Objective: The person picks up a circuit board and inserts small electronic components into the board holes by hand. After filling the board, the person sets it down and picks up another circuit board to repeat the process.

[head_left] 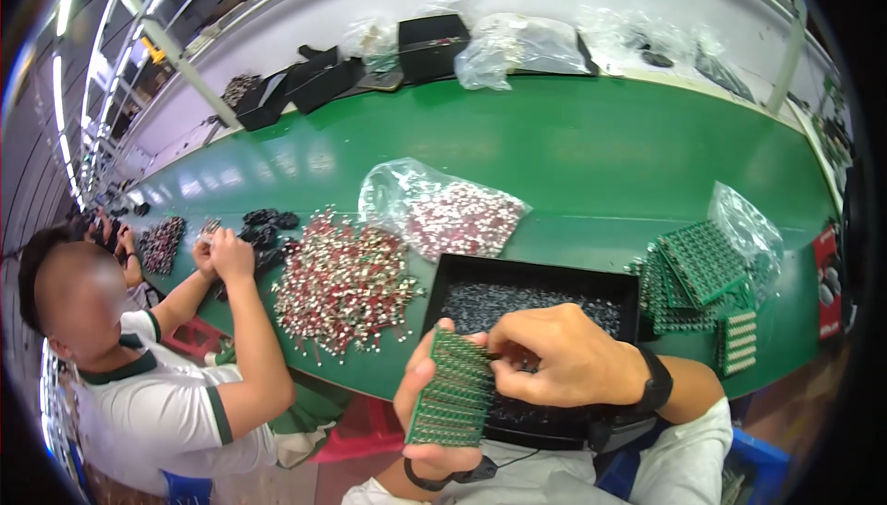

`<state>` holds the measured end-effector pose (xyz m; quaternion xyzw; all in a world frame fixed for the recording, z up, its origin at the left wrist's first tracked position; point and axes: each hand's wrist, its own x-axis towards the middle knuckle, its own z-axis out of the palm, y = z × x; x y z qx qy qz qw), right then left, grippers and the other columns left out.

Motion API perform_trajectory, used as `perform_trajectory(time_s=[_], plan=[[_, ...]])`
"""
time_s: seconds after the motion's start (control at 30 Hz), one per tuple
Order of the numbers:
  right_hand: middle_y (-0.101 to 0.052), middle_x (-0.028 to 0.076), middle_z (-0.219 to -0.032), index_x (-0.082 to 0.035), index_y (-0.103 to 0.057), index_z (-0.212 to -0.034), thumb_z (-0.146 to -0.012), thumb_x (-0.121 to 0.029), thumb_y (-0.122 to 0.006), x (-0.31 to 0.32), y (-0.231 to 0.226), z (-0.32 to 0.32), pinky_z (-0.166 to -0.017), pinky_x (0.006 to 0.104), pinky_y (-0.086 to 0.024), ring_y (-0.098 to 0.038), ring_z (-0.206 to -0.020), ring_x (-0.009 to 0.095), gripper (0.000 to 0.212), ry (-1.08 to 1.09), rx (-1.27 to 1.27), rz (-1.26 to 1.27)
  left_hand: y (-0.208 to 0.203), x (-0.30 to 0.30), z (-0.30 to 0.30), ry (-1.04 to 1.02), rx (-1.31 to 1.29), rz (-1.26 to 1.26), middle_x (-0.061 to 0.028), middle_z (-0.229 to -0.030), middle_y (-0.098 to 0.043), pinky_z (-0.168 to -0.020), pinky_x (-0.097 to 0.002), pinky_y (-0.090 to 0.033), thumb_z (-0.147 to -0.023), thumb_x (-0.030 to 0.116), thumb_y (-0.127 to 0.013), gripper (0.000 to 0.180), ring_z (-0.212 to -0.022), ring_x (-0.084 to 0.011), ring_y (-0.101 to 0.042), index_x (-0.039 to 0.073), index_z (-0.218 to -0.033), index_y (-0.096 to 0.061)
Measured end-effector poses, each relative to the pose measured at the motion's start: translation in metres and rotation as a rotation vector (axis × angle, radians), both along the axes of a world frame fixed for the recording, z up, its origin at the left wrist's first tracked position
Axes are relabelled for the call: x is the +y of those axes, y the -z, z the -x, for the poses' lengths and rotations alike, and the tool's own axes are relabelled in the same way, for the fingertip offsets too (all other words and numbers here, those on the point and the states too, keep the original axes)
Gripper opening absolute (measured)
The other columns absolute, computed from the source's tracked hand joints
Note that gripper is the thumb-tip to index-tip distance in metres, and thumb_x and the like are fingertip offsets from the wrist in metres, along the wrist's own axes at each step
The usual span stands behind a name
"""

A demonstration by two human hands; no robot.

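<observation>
My left hand (420, 401) grips a green circuit board panel (453, 394), tilted upright in front of me, with rows of small parts across its face. At the panel's upper right edge, my right hand (571, 362) is closed in a pinch. Whatever sits between those fingertips is too small or hidden to make out. Under and behind both hands lies a black tray (536, 270) holding many small dark pieces (517, 302). The right hand covers part of the tray.
Green panels (702, 265) are stacked at right, beside a clear bag (750, 232) and a small board (739, 343). Leftward lie a bag of red-and-white parts (462, 219) and a loose heap (346, 283). A co-worker (176, 394) sits left. Black boxes (431, 48) line the back.
</observation>
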<state>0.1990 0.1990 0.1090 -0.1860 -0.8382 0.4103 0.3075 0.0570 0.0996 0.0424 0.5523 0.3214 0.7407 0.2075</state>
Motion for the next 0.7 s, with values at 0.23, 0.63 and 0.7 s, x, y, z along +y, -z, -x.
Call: perform_trajectory(time_s=[0.23,0.63,0.7], plan=[[-0.066,0.009,-0.072,-0.001,-0.066,-0.089,-0.074,-0.005,-0.074,-0.0053,-0.0014,0.0035,-0.055,0.0285,-0.054,-0.067,-0.062,0.019,0.017,0.052,0.003,0.012,-0.0001,0.0002,-0.0009,0.038,-0.036,-0.036,-0.0353,-0.149,-0.032,-0.101,-0.0570,-0.047,-0.099,0.068,-0.015,0.079,-0.119,-0.0442,-0.057,0.009,-0.150,-0.027],[-0.064,0.008,-0.065,0.000,-0.062,-0.081,-0.073,-0.005,-0.074,-0.0091,-0.0035,0.0056,-0.053,0.0294,-0.053,-0.066,-0.055,0.020,0.015,0.091,-0.037,0.042,-0.0025,-0.0013,0.0007,0.044,-0.024,-0.014,-0.0401,-0.147,-0.029,-0.100,-0.0566,-0.048,-0.099,0.068,-0.013,0.081,-0.118,-0.0455,-0.057,0.006,-0.149,-0.028],[-0.063,0.008,-0.062,0.000,-0.061,-0.077,-0.073,-0.005,-0.074,-0.0074,-0.0058,0.0065,-0.051,0.0304,-0.051,-0.064,-0.052,0.021,0.015,0.107,-0.041,0.054,0.0056,-0.0011,0.0049,0.096,-0.032,-0.005,-0.0384,-0.149,-0.027,-0.104,-0.0563,-0.045,-0.098,0.069,-0.016,0.083,-0.125,-0.0444,-0.053,0.006,-0.150,-0.028]])
